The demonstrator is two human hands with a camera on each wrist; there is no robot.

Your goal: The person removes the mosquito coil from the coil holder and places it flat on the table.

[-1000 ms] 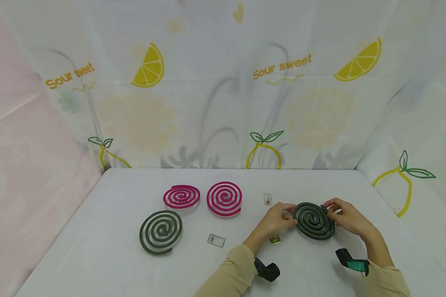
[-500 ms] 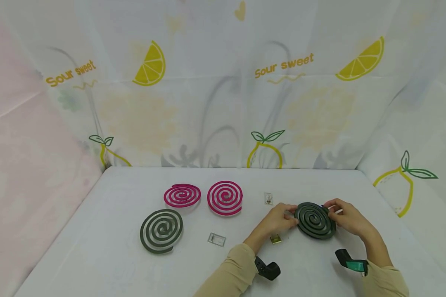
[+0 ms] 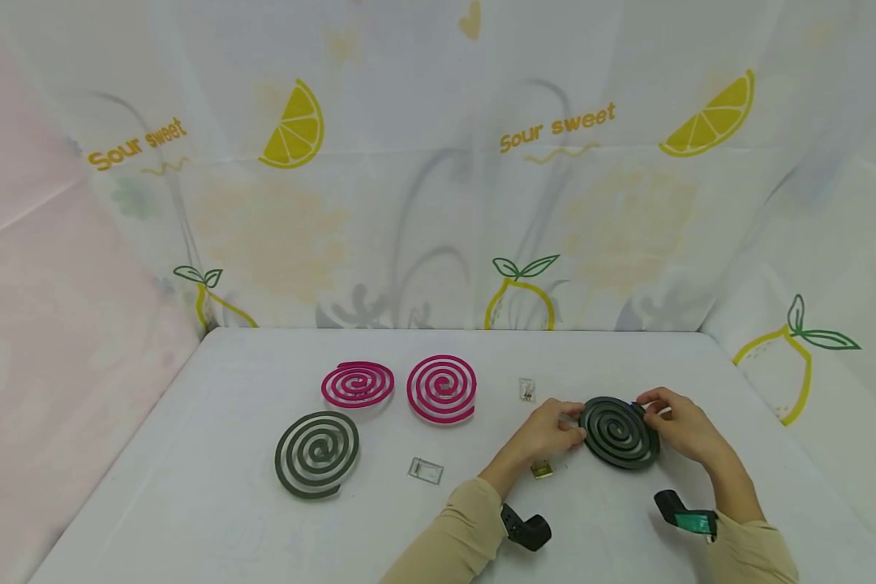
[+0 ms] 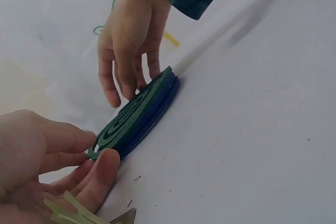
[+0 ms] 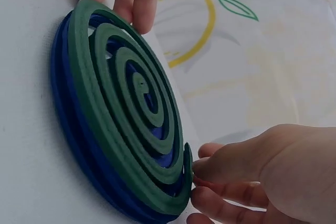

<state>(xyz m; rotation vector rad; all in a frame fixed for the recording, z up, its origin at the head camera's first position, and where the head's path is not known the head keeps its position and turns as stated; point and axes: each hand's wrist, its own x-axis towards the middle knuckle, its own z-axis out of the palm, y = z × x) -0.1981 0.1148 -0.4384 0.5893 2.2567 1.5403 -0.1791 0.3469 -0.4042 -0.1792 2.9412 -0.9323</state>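
A dark green mosquito coil (image 3: pixel 619 432) lies on top of blue coils (image 5: pixel 86 156), whose colour shows along the edge in both wrist views. My left hand (image 3: pixel 547 434) grips the left rim of this stack, thumb on the near side and fingers behind. On the opposite rim, my right hand (image 3: pixel 682 426) pinches the green coil's outer end between thumb and fingers, seen closest in the right wrist view. A gold metal coil stand (image 3: pixel 542 469) lies just beneath my left wrist, and its prongs show at the bottom of the left wrist view.
Two pink coils (image 3: pixel 442 389) stand at the back, left of centre. Another green coil (image 3: pixel 317 455) is nearer, on the left. A silver metal stand (image 3: pixel 426 470) lies mid-table; a second small stand (image 3: pixel 527 390) is farther back. The white table (image 3: pixel 190 454) ends at a printed cloth.
Almost nothing moves. My right wrist shifts slightly to the left, while both hands stay at the rim of the coil stack.
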